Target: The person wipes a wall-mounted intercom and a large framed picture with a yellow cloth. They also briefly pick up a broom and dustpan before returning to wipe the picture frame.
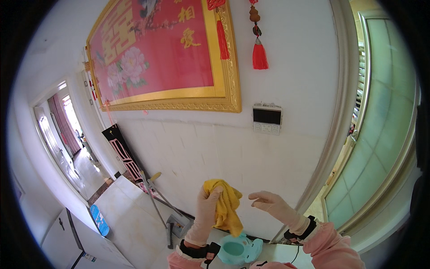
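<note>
A yellow cloth [228, 210] hangs bunched from my gloved left hand [206, 205], its thumb pressed over the upper part. To the right of the cloth, and apart from it, is my gloved right hand [272, 203], with nothing in it and some fingers apart. Both hands are in front of the white wall [191, 154], whose lower part shows faint streaks. Below them on the floor sits a light blue plastic child's potty [240, 248], partly hidden by my left wrist.
A broom [158, 208] and a grey dustpan [179, 223] stand by the wall. Above hang a gold-framed red picture [168, 60] and a control panel [267, 119]. A frosted glass door [379, 111] is at right. A blue skateboard-shaped board [99, 220] leans at left near a white cabinet [90, 250].
</note>
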{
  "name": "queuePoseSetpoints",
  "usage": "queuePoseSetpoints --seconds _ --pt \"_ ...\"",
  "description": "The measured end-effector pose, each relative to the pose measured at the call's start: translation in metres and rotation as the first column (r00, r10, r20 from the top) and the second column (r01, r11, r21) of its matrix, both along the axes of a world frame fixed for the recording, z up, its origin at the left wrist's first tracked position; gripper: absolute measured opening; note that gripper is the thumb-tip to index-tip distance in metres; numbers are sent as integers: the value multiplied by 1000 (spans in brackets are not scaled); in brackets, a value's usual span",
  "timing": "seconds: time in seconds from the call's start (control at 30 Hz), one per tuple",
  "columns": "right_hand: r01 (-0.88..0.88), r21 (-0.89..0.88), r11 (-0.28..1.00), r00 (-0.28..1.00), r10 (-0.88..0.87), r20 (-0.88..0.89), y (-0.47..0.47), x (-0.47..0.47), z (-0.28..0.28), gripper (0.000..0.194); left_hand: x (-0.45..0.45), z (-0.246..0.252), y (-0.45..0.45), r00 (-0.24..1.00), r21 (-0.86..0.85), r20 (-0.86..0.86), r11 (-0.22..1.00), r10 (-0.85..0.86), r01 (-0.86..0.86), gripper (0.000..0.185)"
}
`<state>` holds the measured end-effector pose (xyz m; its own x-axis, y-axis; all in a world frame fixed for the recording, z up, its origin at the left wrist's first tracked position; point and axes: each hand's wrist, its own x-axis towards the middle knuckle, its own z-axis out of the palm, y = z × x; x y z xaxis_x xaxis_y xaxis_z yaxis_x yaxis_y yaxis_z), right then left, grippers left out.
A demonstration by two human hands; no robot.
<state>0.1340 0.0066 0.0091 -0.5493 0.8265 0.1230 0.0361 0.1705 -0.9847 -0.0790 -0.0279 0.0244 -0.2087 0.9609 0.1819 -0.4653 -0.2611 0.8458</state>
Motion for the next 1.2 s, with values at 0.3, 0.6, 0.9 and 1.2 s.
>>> queuePoseSetpoints --seconds 0.3,0.6,0.9,1.2 --pt "112 430 896 990 -63 -128 53 -20 36 36 -21 58 38 866 151 -364 939 343 -308 30" --pt "161 735 659 984 -45 -175 111 -56 85 50 -41 127 129 -228 854 -471 375 852 -362 29" --pt "247 862 442 949 -291 -122 140 -87 97 59 -29 147 174 -566 934 -257 351 783 61 28" --pt "264 910 321 881 -465 -91 142 -100 100 60 -53 154 194 -503 910 -220 362 836 203 25"
